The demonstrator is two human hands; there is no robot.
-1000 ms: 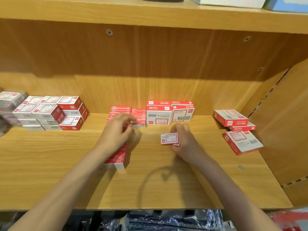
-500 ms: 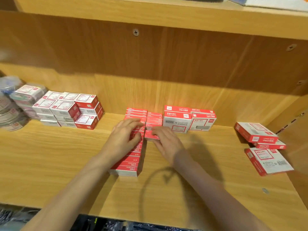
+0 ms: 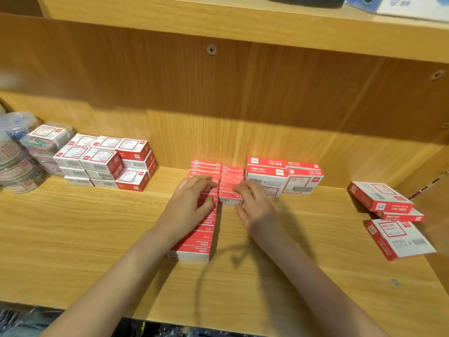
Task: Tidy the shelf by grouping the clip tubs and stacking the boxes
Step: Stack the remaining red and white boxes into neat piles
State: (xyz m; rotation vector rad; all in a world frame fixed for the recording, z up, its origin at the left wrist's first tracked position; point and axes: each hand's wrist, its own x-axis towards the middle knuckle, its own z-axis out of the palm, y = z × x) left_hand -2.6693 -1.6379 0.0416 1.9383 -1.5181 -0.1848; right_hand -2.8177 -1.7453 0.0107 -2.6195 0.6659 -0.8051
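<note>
Fingers point(image 3: 206, 184) of the left hand point(image 3: 192, 203) lie spread and flat on a long row of small red staple boxes point(image 3: 202, 227), pressing its top without closing around anything. That row runs from under the palm back toward the wrist and forward to the rear panel of the wooden shelf point(image 3: 97, 239). Just beside it, the right hand point(image 3: 255, 205) sits with fingers curled, its fingertips point(image 3: 239, 189) on a shorter row of red boxes point(image 3: 230, 186); the thumb and fingers seem to pinch the nearest white-faced box point(image 3: 230, 202) at that row's front end, though the grip is partly hidden by the hand. The two rows touch side by side between the hands.

Right of the right hand, touching the short row, stand two larger red-and-white boxes point(image 3: 284, 177), with more stacked behind them. Farther right, well apart, three flat red boxes point(image 3: 388, 215) lie loosely overlapped and askew near the shelf's side wall.

Left of the left hand, well apart, is a neat block of red-and-white cartons point(image 3: 107, 161), stacked several high. Beyond them, at the far left edge, clear clip tubs point(image 3: 31, 147) stand grouped together, touching the cartons.
</note>
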